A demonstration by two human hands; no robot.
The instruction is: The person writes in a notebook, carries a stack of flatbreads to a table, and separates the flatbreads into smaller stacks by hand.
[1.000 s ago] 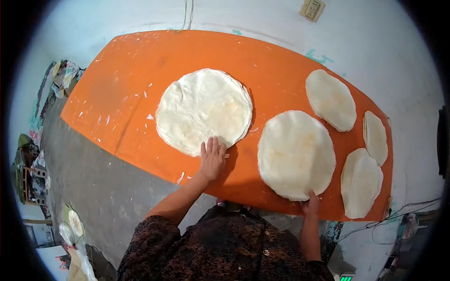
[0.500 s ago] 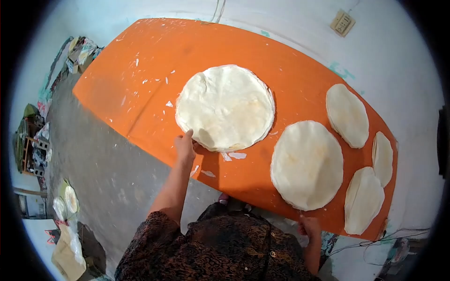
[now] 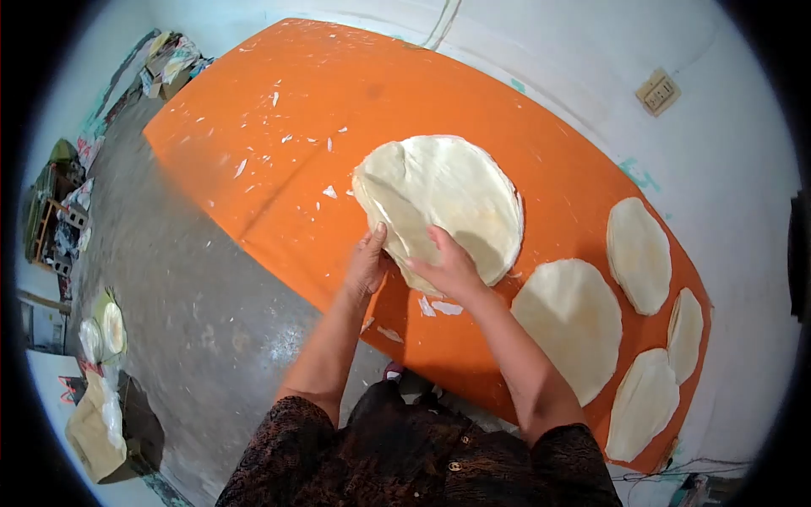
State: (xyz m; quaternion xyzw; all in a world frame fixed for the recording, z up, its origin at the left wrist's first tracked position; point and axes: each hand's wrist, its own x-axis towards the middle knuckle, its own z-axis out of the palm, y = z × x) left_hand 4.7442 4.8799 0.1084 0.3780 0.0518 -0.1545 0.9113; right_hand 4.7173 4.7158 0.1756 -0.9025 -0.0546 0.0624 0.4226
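Observation:
A stack of large, thin, round flatbreads (image 3: 473, 182) lies on the orange tabletop in front of me. My left hand (image 3: 367, 264) is closed on the near left edge of the top flatbread, thumb above it and fingers partly hidden beneath. On that side the sheet is raised and creased, with a fold line running across it. My right hand (image 3: 449, 269) rests over the near part of the same flatbread, thumb and fingers apart, its fingertips by the lifted portion. Right of the stack lies another round flatbread pile (image 3: 570, 325), partly behind my right forearm.
Folded half-round flatbreads lie at the right end, among them one at the back (image 3: 639, 256) and one nearer (image 3: 642, 406). White flakes (image 3: 329, 192) dot the orange table (image 3: 296, 76). A wall with a switch plate (image 3: 657, 91) borders its far side. Bags (image 3: 101, 422) stand on the floor at left.
My right hand has come up from the table's near edge onto the large stack. The left side of the top flatbread is now raised and creased in my left hand. The view has shifted.

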